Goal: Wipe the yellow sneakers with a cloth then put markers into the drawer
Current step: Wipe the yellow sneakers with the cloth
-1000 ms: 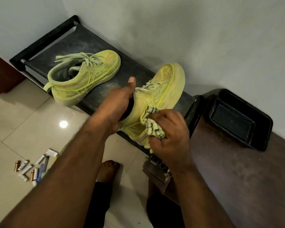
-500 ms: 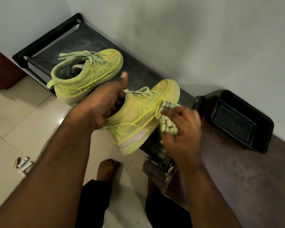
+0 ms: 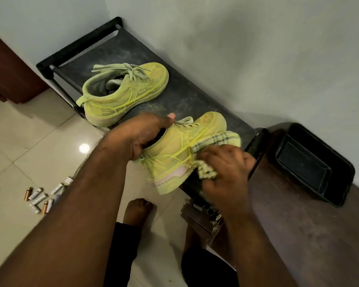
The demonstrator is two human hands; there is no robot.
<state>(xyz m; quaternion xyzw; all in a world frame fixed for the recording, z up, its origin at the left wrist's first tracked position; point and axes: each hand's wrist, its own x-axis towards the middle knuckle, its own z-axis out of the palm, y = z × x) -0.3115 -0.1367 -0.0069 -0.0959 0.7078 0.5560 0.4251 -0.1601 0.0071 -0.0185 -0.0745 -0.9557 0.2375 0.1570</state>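
My left hand (image 3: 137,137) grips a yellow sneaker (image 3: 174,154) by its collar, fingers inside the opening, holding it tilted over the front edge of the black shoe rack (image 3: 187,96). My right hand (image 3: 226,168) holds a checked yellow-white cloth (image 3: 218,141) against the sneaker's side and sole. The second yellow sneaker (image 3: 120,94) lies on the rack to the left. Several markers (image 3: 42,197) lie scattered on the tiled floor at lower left. A small open drawer (image 3: 201,214) juts from the brown cabinet below my right wrist, partly hidden.
A black plastic tray (image 3: 313,162) sits on the brown cabinet top (image 3: 298,235) at right. The wall runs close behind the rack. A dark wooden door or panel (image 3: 6,67) stands at far left. My bare feet (image 3: 137,210) are on the tiles below.
The held sneaker has been lifted off the rack and turned with its side and sole toward me. My right hand with the cloth has shifted along the shoe's side toward the toe.
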